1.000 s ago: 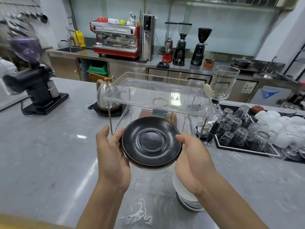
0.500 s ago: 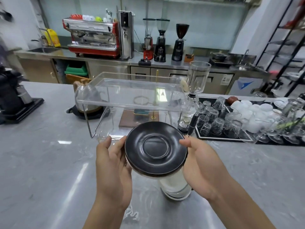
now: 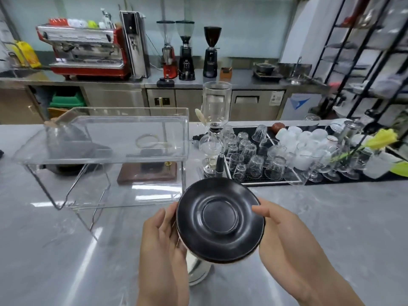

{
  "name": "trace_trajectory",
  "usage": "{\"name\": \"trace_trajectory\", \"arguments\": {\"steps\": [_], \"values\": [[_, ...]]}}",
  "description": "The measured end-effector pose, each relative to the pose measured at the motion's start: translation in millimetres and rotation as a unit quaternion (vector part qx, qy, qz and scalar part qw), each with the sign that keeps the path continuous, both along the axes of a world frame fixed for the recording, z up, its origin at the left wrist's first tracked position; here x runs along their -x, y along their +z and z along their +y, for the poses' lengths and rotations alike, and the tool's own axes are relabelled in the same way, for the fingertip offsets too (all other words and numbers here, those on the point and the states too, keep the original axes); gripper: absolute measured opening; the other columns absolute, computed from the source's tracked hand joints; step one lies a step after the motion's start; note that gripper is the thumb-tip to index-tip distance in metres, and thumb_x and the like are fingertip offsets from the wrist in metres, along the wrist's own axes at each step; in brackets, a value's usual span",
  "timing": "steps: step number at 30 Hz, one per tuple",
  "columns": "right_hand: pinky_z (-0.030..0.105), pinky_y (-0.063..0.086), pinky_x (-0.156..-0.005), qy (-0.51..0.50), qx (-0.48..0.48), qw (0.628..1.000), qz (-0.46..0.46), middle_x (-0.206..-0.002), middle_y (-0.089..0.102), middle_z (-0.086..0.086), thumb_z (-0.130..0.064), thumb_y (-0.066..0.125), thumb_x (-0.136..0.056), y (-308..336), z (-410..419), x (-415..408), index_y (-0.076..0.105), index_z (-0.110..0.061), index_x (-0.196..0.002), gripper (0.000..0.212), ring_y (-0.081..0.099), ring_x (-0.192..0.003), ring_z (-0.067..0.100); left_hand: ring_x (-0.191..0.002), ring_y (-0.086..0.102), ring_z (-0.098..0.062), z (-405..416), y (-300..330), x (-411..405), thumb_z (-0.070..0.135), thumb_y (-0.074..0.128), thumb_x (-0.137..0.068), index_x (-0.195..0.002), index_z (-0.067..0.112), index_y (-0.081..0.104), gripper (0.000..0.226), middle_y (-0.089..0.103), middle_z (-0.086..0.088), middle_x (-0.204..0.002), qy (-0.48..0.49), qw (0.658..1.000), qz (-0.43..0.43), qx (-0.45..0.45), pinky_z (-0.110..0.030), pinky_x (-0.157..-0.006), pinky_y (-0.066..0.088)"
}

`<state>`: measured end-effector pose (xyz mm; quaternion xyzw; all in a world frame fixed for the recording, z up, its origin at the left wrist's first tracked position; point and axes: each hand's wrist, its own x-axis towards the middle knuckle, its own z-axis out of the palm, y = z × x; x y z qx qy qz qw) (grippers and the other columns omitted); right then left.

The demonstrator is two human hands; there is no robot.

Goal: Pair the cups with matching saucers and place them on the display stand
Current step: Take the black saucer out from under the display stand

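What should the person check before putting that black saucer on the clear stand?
1. Saucer held firmly: ok. The left hand and right hand grip opposite edges of the black saucer.
2. Saucer empty: ok, no cup on it.
3. Room on the clear display stand: ok, its top shelf is bare.
4. Path to the stand: ok, it lies up and left, nothing between.
5. Glass coffee siphon beside the stand: stands close, mind it.
6. Matching black cup: cannot tell where one is.
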<state>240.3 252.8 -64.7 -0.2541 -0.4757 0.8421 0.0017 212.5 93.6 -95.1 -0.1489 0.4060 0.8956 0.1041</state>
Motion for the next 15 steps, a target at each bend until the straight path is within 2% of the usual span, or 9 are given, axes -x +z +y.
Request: {"name": "trace_trajectory", "arguments": {"steps": [1,2,4,5,7,10,13,15], "values": [[0.044,0.048,-0.105,-0.008,-0.001,1.000,-0.009,-0.086,0.075,0.014,0.007,0.036,-0.099,-1,11,3,0.060,0.004,-0.117,0.030,0.072,-0.087,0.022,-0.116,0.063,-0.023,9,0,1,0.033,0.041,-0.101,-0.127,0.004,0.067,0.048,0.073,-0.010,-0.125,-0.002,1.000,-0.006,0.001,-0.037,-0.095,0.046],[0.048,0.043,-0.110,-0.015,0.007,1.000,-0.008,-0.084,0.077,0.011,0.008,0.036,-0.099,-3,23,1,0.061,0.002,-0.116,0.030,0.073,-0.087,0.018,-0.113,0.064,-0.023,19,0,2,0.033,0.041,-0.100,-0.126,0.003,0.067,0.047,0.073,-0.010,-0.123,-0.004,1.000,-0.013,0.002,-0.037,-0.092,0.047],[0.052,0.039,-0.113,-0.013,0.021,0.999,0.020,-0.109,0.074,0.026,0.007,0.039,-0.094,-6,39,-4,0.062,0.008,-0.123,0.037,0.069,-0.109,0.033,-0.110,0.065,-0.023,38,0,3,0.031,0.042,-0.100,-0.126,0.003,0.067,0.046,0.072,-0.011,-0.125,-0.011,1.000,-0.025,0.000,-0.036,-0.089,0.048],[0.051,0.042,-0.110,-0.021,0.029,0.999,0.023,-0.115,0.071,0.030,0.005,0.040,-0.092,-6,46,-9,0.061,0.008,-0.126,0.040,0.065,-0.114,0.041,-0.109,0.065,-0.022,47,-1,4,0.030,0.042,-0.100,-0.126,0.002,0.066,0.046,0.072,-0.012,-0.126,-0.014,0.999,-0.030,0.002,-0.036,-0.088,0.048],[0.047,0.047,-0.103,-0.029,0.024,0.999,0.030,-0.108,0.073,0.030,0.005,0.042,-0.088,-11,65,-13,0.062,0.008,-0.127,0.044,0.065,-0.108,0.045,-0.110,0.065,-0.022,66,-3,5,0.030,0.042,-0.100,-0.127,0.002,0.066,0.045,0.072,-0.012,-0.126,-0.021,0.999,-0.036,0.010,-0.036,-0.086,0.048],[0.048,0.048,-0.095,-0.043,0.026,0.998,0.026,-0.098,0.073,0.028,-0.001,0.052,-0.070,-22,91,-5,0.066,0.007,-0.119,0.052,0.066,-0.100,0.042,-0.102,0.066,-0.021,91,-7,5,0.030,0.043,-0.100,-0.120,0.003,0.069,0.042,0.075,-0.010,-0.112,-0.033,0.999,-0.033,0.021,-0.036,-0.083,0.048],[0.040,0.054,-0.079,-0.070,0.021,0.997,0.022,-0.083,0.074,0.019,0.007,0.047,-0.080,-36,118,-2,0.072,0.003,-0.105,0.035,0.071,-0.083,0.031,-0.096,0.065,-0.021,117,-15,6,0.029,0.043,-0.100,-0.116,0.003,0.070,0.041,0.073,-0.009,-0.104,-0.045,0.998,-0.038,0.036,-0.036,-0.083,0.048],[0.035,0.056,-0.068,-0.087,0.025,0.996,0.023,-0.074,0.075,0.015,0.009,0.047,-0.082,-47,135,-4,0.073,-0.001,-0.096,0.031,0.074,-0.069,0.024,-0.093,0.065,-0.020,134,-21,6,0.029,0.044,-0.100,-0.115,0.004,0.070,0.039,0.072,-0.009,-0.101,-0.052,0.997,-0.046,0.044,-0.035,-0.081,0.048]]}}
